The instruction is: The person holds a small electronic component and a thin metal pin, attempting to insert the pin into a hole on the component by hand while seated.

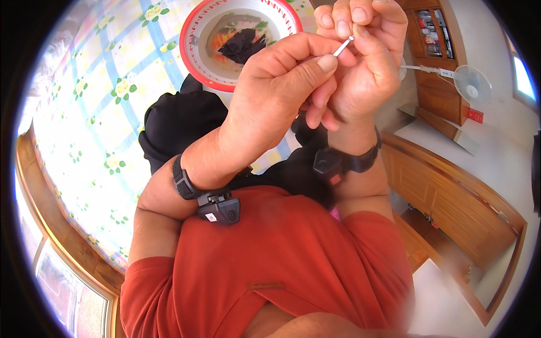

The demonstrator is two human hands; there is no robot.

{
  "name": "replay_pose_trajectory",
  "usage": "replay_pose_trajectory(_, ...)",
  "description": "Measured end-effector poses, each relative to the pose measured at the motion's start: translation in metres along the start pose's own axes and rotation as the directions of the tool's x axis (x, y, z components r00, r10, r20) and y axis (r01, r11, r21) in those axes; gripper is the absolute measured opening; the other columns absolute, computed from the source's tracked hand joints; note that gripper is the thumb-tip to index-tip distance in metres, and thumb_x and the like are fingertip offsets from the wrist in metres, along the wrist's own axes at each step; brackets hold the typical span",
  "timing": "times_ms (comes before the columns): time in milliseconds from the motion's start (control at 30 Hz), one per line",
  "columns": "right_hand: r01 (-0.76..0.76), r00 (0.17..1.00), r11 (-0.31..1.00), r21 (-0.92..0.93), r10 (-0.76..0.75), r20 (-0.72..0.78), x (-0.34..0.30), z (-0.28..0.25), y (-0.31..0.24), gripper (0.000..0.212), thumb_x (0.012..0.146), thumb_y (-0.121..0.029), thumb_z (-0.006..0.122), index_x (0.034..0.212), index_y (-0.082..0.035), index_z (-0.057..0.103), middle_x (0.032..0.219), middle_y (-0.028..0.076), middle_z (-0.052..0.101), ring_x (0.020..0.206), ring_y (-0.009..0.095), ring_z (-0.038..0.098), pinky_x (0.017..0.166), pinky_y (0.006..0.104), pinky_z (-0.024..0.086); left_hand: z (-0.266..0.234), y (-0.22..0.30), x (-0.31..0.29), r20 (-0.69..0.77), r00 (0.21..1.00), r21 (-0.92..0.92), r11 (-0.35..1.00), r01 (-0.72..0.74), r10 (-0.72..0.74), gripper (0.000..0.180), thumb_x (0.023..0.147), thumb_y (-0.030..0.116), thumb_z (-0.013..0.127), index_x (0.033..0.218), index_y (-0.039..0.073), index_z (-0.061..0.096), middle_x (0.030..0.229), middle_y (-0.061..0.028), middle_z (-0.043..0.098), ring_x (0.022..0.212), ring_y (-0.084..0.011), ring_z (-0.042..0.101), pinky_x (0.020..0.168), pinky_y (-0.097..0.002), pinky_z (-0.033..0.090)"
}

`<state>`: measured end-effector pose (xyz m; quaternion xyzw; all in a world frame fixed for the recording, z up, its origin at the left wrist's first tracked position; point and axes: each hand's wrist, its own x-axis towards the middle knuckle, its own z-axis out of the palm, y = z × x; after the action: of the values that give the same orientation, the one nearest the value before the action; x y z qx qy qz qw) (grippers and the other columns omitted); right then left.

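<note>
A slim, short white stick (pixel 342 46) with a small shiny tip is pinched between the thumb and forefinger of my left hand (pixel 282 81). Its exact kind is too small to make out. The tip reaches the fingertips of my right hand (pixel 369 67), which are curled and drawn together around that spot. Whatever lies between those right fingertips is hidden. Beyond my left hand, a white basin (pixel 194 63) with a red rim and a painted floral bottom stands on the patterned cover. A crumpled black cloth (pixel 243 46) lies inside it.
A flowered, checked cover (pixel 121 87) spreads to the left, with a wooden edge (pixel 42 191) and window near it. My black-trousered knee (pixel 183 124) is beside the basin. To the right stand a small white fan (pixel 472 85), a wooden shelf unit (pixel 437 67) and wooden cabinets (pixel 445 194).
</note>
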<state>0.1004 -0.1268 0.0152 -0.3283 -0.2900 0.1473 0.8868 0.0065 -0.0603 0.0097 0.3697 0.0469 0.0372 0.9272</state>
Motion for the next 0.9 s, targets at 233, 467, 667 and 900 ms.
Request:
replay_pose_trajectory(233,0.041,0.998,0.999,-0.021,-0.040,0.038,0.000,-0.011,0.009,0.024,0.084,-0.002,0.052,0.107,-0.007,0.051,0.083,0.001,0.049,0.061,0.009,0.040,0.064,0.0248,0.036,0.002,-0.003,0.000,-0.019,0.999,-0.132,0.990,-0.039,0.037,0.016,0.097,0.011,0.044,0.098,-0.001,0.054,0.059,-0.0022,0.047,0.043,-0.0089,0.043,0.046,-0.0259,0.050)
replay_pose_trajectory(467,0.040,0.999,0.999,-0.003,-0.040,0.015,-0.002,-0.006,0.011,0.026,0.084,-0.001,0.051,0.109,-0.007,0.051,0.084,0.002,0.050,0.063,0.010,0.042,0.066,0.0259,0.037,0.004,-0.003,-0.001,-0.038,0.999,-0.225,0.974,-0.037,0.029,0.015,0.097,0.010,0.040,0.098,0.000,0.052,0.059,-0.0030,0.044,0.041,-0.0103,0.041,0.044,-0.0293,0.052)
replay_pose_trajectory(667,0.036,0.999,0.999,0.034,-0.037,0.005,-0.001,-0.006,0.013,0.030,0.083,0.002,0.051,0.110,-0.008,0.051,0.084,0.001,0.050,0.066,0.011,0.045,0.070,0.0277,0.037,-0.001,-0.007,0.000,0.047,0.998,-0.381,0.924,-0.024,0.046,0.017,0.098,0.013,0.041,0.098,0.001,0.052,0.062,-0.0036,0.045,0.043,-0.0114,0.042,0.048,-0.0328,0.054)
replay_pose_trajectory(900,-0.098,0.995,0.981,0.167,0.102,-0.018,0.001,-0.005,0.006,0.031,0.082,0.003,0.052,0.111,-0.008,0.051,0.087,0.002,0.050,0.070,0.013,0.047,0.072,0.0270,0.039,-0.007,-0.011,0.003,0.137,0.984,-0.420,0.906,-0.048,0.115,0.016,0.099,0.014,0.042,0.099,0.001,0.052,0.065,-0.0041,0.047,0.045,-0.0117,0.043,0.053,-0.0328,0.055)
